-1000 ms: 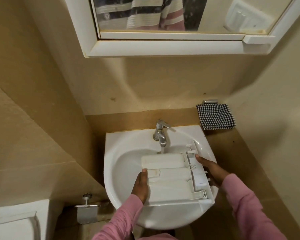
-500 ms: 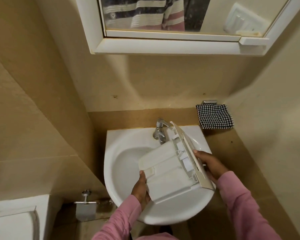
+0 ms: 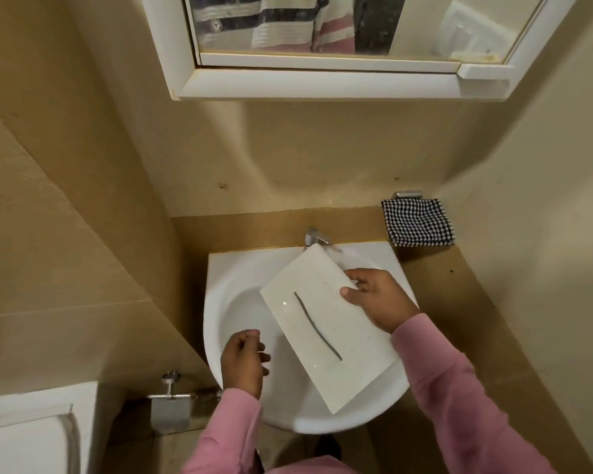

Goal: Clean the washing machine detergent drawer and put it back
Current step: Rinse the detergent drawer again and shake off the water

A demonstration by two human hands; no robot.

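Beige tiled walls close round a white ceramic wash basin (image 3: 220, 268), and the work is over its bowl. A white plastic detergent drawer (image 3: 322, 323) hangs tilted above the basin, its flat front panel with a dark slit turned up and its compartments facing down, out of sight. Only the right hand (image 3: 377, 299) holds it, thumb on the panel and fingers wrapped round the edge nearest the basin's back right. The left hand (image 3: 242, 360) hovers over the basin's front left, apart from the drawer, its fingers loosely curled and holding nothing.

This looks like the rinsing or draining step, with refitting not yet begun. The next move probably calls for the free hand to support the drawer's lower end, since a wet panel may slip in a one-handed grip.

A chrome tap (image 3: 315, 237) at the basin's back is half hidden by the drawer's upper corner, and whether water runs cannot be told. That tap crowds any turning. A black-and-white checked cloth (image 3: 418, 222) hangs right of the basin, handy for drying. A white-framed mirror cabinet (image 3: 322, 87) hangs above.
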